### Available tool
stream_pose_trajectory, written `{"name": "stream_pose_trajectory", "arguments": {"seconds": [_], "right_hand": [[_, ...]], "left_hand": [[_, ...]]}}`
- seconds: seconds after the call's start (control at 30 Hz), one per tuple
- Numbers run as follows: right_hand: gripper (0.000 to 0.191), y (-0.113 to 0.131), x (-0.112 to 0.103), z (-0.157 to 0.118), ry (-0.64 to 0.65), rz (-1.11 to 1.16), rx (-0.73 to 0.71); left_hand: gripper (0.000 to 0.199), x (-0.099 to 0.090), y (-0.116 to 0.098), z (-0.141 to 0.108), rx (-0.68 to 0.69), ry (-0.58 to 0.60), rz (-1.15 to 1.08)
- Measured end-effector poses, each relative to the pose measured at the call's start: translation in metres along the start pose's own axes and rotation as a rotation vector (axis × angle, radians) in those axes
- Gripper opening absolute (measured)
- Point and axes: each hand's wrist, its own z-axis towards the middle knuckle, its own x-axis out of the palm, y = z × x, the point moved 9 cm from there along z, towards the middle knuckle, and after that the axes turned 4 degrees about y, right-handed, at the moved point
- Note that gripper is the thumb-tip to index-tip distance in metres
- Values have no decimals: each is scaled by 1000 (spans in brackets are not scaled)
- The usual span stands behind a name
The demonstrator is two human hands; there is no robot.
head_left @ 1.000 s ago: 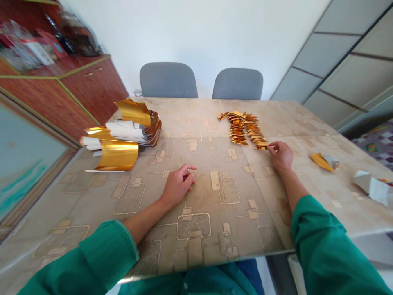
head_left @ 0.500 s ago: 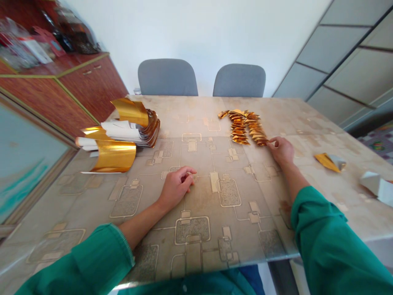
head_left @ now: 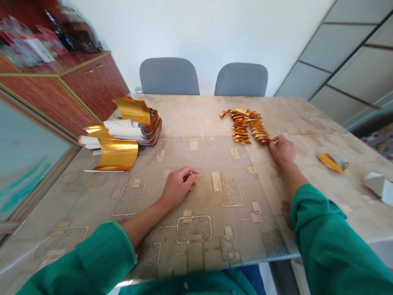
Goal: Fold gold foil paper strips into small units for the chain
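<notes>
My left hand (head_left: 180, 185) rests on the patterned tabletop (head_left: 202, 196) near the middle, its fingers curled together with nothing seen in them. Farther right, my right hand (head_left: 282, 150) pinches the near end of the right-hand row of folded gold paper pieces (head_left: 258, 128). Another row of folded gold pieces (head_left: 241, 129) lies just left of it, and the two rows meet at the far end. At the left of the table is a stack of gold and white sheets (head_left: 130, 133), with a curled gold sheet (head_left: 118, 155) in front.
A gold and silver folded piece (head_left: 332, 162) and a whitish folded paper (head_left: 379, 187) lie at the right. Two grey chairs (head_left: 169, 76) (head_left: 241, 79) stand behind the table. A reddish wooden cabinet (head_left: 95, 80) holding bags is at the back left.
The view has shifted slightly. Both hands keep nearly the same places, and the right fingers remain at the near end of the gold row.
</notes>
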Motion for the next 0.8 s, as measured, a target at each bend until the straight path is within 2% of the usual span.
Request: {"name": "stream_pose_trajectory", "arguments": {"seconds": [0.23, 0.57, 0.8], "right_hand": [[29, 5, 1, -6, 85, 20, -12], [28, 7, 0, -4, 80, -12, 56], [31, 8, -1, -14, 79, -22, 0]], "left_hand": [[22, 1, 0, 0, 3, 10, 12], [23, 1, 1, 0, 14, 14, 22], [22, 1, -1, 0, 22, 12, 30]]}}
